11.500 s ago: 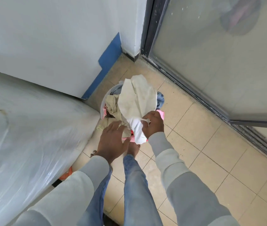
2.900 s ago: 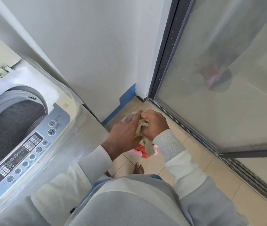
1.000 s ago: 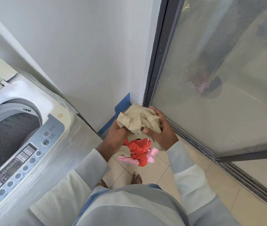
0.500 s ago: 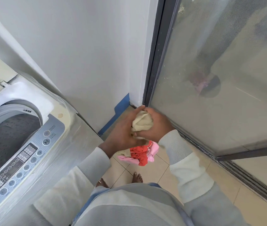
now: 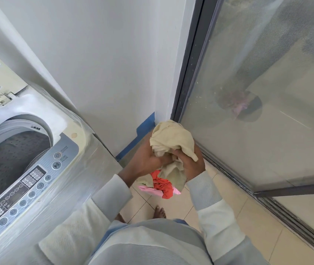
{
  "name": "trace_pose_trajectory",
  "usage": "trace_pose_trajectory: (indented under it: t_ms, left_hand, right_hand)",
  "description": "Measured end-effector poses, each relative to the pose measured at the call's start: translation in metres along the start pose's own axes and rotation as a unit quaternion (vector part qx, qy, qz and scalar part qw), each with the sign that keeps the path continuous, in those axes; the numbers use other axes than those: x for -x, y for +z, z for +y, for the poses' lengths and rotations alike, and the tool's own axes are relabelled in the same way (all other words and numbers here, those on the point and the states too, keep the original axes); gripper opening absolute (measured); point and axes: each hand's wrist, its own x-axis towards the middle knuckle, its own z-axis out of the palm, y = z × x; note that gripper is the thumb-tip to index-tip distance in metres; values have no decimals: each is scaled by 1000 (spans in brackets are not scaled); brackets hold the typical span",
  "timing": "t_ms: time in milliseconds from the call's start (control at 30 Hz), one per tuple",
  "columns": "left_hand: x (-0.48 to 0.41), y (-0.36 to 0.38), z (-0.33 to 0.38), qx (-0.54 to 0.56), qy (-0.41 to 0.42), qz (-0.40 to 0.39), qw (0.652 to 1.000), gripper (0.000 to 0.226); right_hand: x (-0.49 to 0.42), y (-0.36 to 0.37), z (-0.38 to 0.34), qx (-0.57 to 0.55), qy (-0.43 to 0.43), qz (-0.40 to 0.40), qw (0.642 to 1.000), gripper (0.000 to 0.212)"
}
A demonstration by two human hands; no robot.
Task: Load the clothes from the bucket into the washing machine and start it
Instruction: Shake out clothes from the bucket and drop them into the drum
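Note:
Both hands hold a crumpled beige garment (image 5: pixel 171 139) at waist height, right of the washing machine. My left hand (image 5: pixel 145 161) grips its left side and my right hand (image 5: pixel 191 165) grips its lower right folds. Beneath the hands lie red cloth (image 5: pixel 162 185) and a pink piece (image 5: pixel 149 189), where the bucket stood earlier; the bucket itself is hidden. The top-loading washing machine (image 5: pixel 43 188) stands at the left, wrapped in clear plastic, with its drum (image 5: pixel 8 159) open and dark inside. Its control panel (image 5: pixel 29 180) faces me.
A white wall with a blue skirting strip (image 5: pixel 144 127) stands behind the clothes. A dark-framed glass sliding door (image 5: pixel 257 111) runs along the right. The floor (image 5: pixel 248 222) is beige tile, and my bare foot (image 5: pixel 159 212) shows below the clothes.
Over the last second I bunched the beige garment tight between both hands, then loosened it, so it spreads above my fingers again. Earlier I was bent over the bucket; now I stand upright.

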Motion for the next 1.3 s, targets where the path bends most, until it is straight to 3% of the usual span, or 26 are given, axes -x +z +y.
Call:
trace_pose_trajectory:
  t_ms: [100, 167, 267, 333, 433, 500, 667, 767, 833, 933, 1067, 1200, 1300]
  left_hand:
    - [7, -20, -1, 59, -21, -26, 998, 96]
    - [13, -24, -1, 109, -34, -5, 993, 86]
    - [18, -17, -6, 89, -45, 51, 994, 70]
    - [21, -17, -8, 119, -46, 120, 985, 56]
    - [27, -35, 0, 263, -57, 218, 938, 55]
    - [32, -54, 5, 320, -65, 252, 911, 65]
    - [53, -96, 20, 408, -44, 300, 861, 64]
    - [70, -125, 20, 432, -15, 338, 836, 47]
    - [88, -156, 15, 449, -8, 332, 829, 43]
    - [122, -214, 0, 483, -11, 378, 790, 53]
    - [167, -293, -25, 541, -29, 427, 724, 92]
    - [203, -357, -60, 582, -60, 406, 702, 106]
    - [216, -389, -83, 596, -116, 418, 676, 112]
  right_hand:
    - [-7, -5, 0, 78, 3, -15, 997, 52]
    - [-14, -2, -9, 198, -13, -65, 978, 55]
    - [-23, 17, -30, 388, -27, -158, 908, 59]
    - [-26, 33, -46, 415, -30, -204, 886, 66]
    - [-30, 50, -69, 341, -56, -257, 903, 76]
    - [-32, 63, -79, 243, -68, -246, 936, 61]
    - [-22, 130, -56, 45, -112, -89, 989, 30]
    - [-17, 185, -27, -86, -13, 8, 996, 23]
    - [-16, 226, -14, -108, 67, 5, 992, 19]
    - [-23, 291, -7, -83, 156, -97, 979, 24]
    - [-35, 388, 3, -64, 324, -235, 914, 65]
    - [-36, 466, 30, -18, 413, -288, 864, 74]
    - [-35, 498, 52, 15, 436, -297, 849, 69]
